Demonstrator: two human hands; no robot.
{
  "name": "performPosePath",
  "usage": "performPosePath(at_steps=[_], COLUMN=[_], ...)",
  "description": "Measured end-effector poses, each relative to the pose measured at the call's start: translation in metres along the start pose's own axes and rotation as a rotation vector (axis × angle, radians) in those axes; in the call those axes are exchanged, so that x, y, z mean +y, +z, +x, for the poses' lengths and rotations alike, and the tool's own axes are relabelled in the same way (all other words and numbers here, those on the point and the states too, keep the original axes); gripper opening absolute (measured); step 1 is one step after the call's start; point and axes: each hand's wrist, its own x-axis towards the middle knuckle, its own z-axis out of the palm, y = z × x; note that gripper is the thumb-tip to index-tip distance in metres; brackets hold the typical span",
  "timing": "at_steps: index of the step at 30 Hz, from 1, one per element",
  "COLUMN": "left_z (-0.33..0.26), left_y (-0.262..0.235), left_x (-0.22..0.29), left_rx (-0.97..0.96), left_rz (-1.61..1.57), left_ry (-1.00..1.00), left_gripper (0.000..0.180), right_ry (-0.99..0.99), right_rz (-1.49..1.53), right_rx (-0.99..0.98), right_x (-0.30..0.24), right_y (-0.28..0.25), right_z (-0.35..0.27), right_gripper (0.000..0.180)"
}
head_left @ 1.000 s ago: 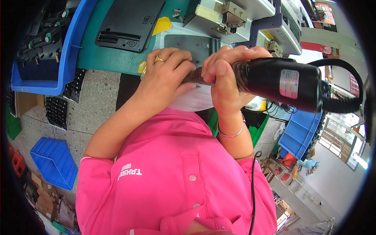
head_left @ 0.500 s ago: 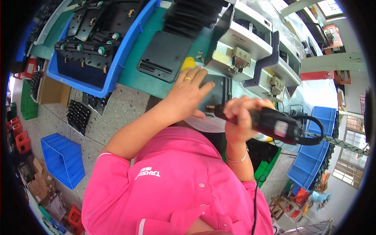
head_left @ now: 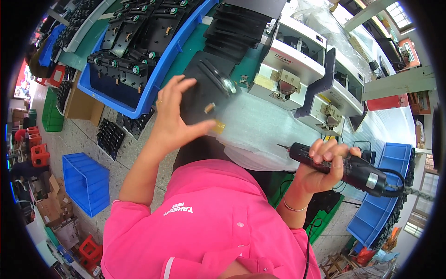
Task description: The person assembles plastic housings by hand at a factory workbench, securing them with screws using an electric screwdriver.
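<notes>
Right hand clenched around black electric screwdriver, wrist bent, bit pointing left; left hand released, fingers spread, hovering at edge of black plastic panel just beyond; farther off, blue bin of black parts

A blue bin of black parts sits beside grey bench machines — an empty blue crate below.
</notes>
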Motion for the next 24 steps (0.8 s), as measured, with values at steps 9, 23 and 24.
performPosePath(at_steps=[9, 23, 24], left_z=[0.043, 0.126, 0.132], left_y=[-0.006, -0.071, -0.069], left_x=[0.006, 0.02, 0.024], left_rx=[0.002, -0.663, -0.74], left_rz=[0.302, 0.675, 0.695], left_ry=[-0.181, 1.043, 1.056], left_gripper=[0.096, 0.077, 0.071], right_ry=[0.03, 0.009, 0.004], right_rz=[0.034, 0.052, 0.046], right_rx=[-0.068, -0.023, -0.031], right_x=[0.008, 0.017, 0.018], right_y=[0.007, -0.017, -0.016], right_z=[-0.009, -0.007, -0.008], right_gripper=[0.041, 0.046, 0.047])
